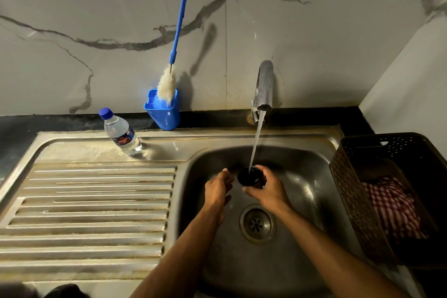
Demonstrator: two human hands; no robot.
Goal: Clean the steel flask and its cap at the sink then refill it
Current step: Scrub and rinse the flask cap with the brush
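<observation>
R hand (268,192) grips black cap (250,175) under tap (264,86) water | L hand (219,187) loose, empty | basket (348,191): checked cloth (391,205)

Over the sink (302,196) basin, the right hand (268,192) holds a dark round cap (250,176) under the running tap (264,87); the left hand (217,189) hovers just beside it. A water bottle (121,132) stands at the drainboard's back edge, near a blue brush holder (164,113).
</observation>
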